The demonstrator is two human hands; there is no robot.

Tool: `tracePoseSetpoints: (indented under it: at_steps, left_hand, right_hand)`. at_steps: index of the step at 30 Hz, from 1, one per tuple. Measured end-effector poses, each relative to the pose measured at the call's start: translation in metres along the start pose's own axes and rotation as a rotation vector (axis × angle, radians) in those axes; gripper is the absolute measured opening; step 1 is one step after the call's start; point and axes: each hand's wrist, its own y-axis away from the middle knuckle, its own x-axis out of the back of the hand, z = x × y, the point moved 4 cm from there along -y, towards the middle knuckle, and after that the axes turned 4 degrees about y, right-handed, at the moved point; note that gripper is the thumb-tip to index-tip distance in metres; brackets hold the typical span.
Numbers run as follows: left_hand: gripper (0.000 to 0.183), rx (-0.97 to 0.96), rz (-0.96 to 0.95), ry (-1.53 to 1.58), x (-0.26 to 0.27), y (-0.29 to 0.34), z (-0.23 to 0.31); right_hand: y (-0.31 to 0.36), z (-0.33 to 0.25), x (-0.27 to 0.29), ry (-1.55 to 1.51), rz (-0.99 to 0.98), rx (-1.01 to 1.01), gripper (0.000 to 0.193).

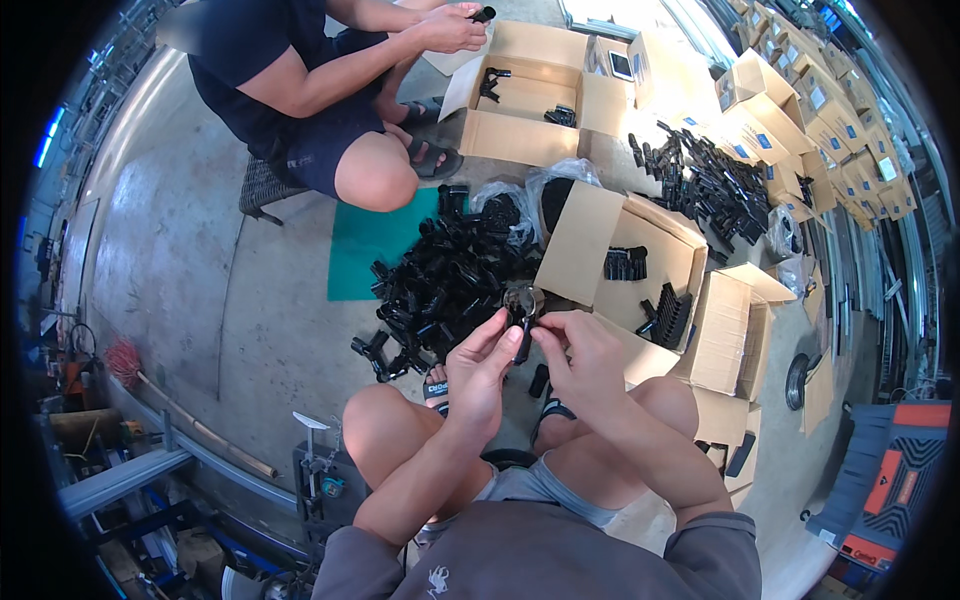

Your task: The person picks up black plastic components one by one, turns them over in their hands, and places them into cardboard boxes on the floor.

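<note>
Over my knees, my left hand (482, 362) and my right hand (580, 350) are closed on a small black fitting (523, 318) with a round, shiny ring-like head and a short stem. The fingertips of both hands pinch it from either side; its exact kind is hard to make out. Just beyond my left hand lies a big heap of black tubular fittings (450, 270), partly on a green mat (352, 250). Beside my right hand stands an open cardboard box (660, 225) with rows of black parts (627, 263) inside.
Across from me a seated person (290, 95) holds a black part (483, 14) over another open box (525, 130). At the right lie more black pieces (710, 185), near stacked cartons (830, 110). A smaller open carton (725, 330) and a red-grey case (890, 480) stand nearer me.
</note>
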Motion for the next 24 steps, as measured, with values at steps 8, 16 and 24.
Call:
tracePoseSetpoints:
  at_steps: [8, 16, 24]
  left_hand:
    - [0.042, -0.024, 0.031, -0.074, 0.009, -0.003, -0.004]
    - [0.052, 0.169, 0.412, -0.627, 0.133, -0.064, -0.158]
    - [0.058, 0.391, 0.184, -1.289, 0.210, -0.059, -0.251]
  right_hand:
    - [-0.001, 0.003, -0.007, 0.186, -0.058, -0.045, 0.018]
    - [-0.018, 0.043, 0.046, -0.032, 0.041, -0.430, 0.030]
    - [-0.005, 0.058, 0.056, -0.101, 0.021, -0.477, 0.030]
